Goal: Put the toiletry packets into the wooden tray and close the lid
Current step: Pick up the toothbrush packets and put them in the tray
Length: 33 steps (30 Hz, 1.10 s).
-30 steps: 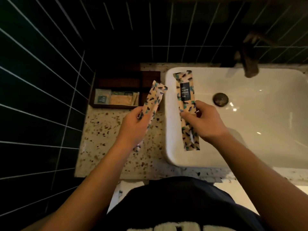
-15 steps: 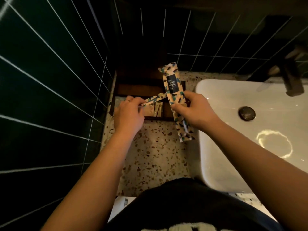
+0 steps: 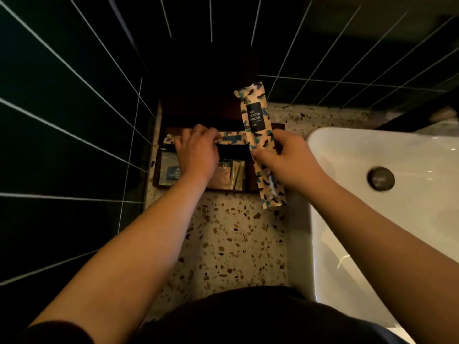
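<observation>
A dark wooden tray (image 3: 250, 181) sits on the terrazzo counter against the tiled corner, its lid (image 3: 198, 105) raised at the back. My left hand (image 3: 197, 152) rests inside the tray, fingers on a patterned packet (image 3: 231, 137) lying flat in the rear compartment. My right hand (image 3: 289, 157) grips a long patterned toothbrush packet (image 3: 258, 142) upright over the tray's right end. Several small sachets (image 3: 231, 176) fill the front compartment, partly hidden by my left wrist.
A white sink basin (image 3: 372, 194) with a round drain (image 3: 381, 180) takes up the right side. Dark tiled walls (image 3: 62, 120) close in at the left and back. Bare terrazzo counter (image 3: 236, 239) lies between the tray and my body.
My left hand has moved deeper into the tray and laid its packet flat in the rear compartment. My right hand keeps the toothbrush packet upright beside it. The view has moved closer.
</observation>
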Each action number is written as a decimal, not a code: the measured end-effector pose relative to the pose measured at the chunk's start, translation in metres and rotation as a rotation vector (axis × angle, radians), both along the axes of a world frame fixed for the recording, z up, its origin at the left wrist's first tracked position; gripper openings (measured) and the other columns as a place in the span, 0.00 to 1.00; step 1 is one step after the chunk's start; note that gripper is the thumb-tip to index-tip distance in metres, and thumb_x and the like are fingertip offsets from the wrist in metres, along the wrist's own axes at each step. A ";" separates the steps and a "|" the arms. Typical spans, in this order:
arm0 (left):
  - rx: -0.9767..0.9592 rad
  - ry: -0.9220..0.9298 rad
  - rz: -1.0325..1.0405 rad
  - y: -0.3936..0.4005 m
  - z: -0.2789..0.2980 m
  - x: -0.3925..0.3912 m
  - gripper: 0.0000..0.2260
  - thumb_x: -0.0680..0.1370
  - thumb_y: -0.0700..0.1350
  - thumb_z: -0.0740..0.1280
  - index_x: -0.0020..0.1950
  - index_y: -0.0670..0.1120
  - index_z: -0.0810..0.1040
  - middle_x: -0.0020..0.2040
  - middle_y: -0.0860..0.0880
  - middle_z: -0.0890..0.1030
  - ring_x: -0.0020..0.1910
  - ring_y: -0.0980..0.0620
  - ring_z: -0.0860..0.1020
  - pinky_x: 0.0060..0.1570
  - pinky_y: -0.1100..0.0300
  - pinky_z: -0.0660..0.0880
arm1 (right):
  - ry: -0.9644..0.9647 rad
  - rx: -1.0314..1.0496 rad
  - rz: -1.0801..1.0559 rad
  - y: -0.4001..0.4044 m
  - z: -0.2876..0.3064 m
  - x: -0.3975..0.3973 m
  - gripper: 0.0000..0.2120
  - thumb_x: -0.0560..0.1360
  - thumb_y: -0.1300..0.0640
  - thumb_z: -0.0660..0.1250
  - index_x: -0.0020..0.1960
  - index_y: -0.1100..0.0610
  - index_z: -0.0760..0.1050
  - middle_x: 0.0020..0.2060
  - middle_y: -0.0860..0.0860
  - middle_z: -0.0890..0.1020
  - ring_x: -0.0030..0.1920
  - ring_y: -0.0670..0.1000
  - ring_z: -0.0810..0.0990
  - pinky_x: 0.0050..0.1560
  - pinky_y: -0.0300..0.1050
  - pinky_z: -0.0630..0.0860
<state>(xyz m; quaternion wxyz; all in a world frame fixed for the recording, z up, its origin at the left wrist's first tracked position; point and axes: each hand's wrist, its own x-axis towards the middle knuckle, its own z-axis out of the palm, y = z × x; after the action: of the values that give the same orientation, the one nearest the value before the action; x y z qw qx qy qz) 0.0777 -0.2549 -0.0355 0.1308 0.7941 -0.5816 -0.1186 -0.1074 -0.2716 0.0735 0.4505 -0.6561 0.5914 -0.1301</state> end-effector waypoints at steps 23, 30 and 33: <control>0.074 0.186 -0.010 -0.012 -0.028 0.010 0.18 0.79 0.42 0.63 0.70 0.49 0.78 0.68 0.45 0.74 0.68 0.43 0.71 0.69 0.49 0.68 | 0.004 0.048 -0.036 -0.001 -0.011 0.002 0.12 0.77 0.51 0.70 0.59 0.53 0.79 0.47 0.47 0.85 0.46 0.47 0.84 0.51 0.54 0.82; -0.006 0.227 0.021 0.006 -0.019 0.013 0.17 0.81 0.43 0.61 0.69 0.48 0.78 0.74 0.46 0.72 0.77 0.44 0.63 0.76 0.41 0.57 | 0.044 0.024 0.038 -0.004 -0.005 0.004 0.12 0.76 0.52 0.71 0.58 0.52 0.78 0.48 0.49 0.84 0.48 0.51 0.83 0.52 0.56 0.81; -0.079 0.239 0.118 0.029 -0.015 0.015 0.18 0.81 0.45 0.62 0.70 0.48 0.76 0.76 0.44 0.69 0.79 0.43 0.60 0.77 0.40 0.55 | 0.103 0.001 0.101 -0.012 -0.002 0.007 0.14 0.75 0.51 0.72 0.59 0.52 0.76 0.47 0.48 0.83 0.48 0.51 0.82 0.52 0.55 0.80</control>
<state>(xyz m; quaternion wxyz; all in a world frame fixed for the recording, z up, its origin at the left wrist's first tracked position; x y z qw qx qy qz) 0.0929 -0.2255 -0.0502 0.2371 0.8014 -0.5183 -0.1812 -0.1000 -0.2832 0.0719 0.4257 -0.6908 0.5799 -0.0731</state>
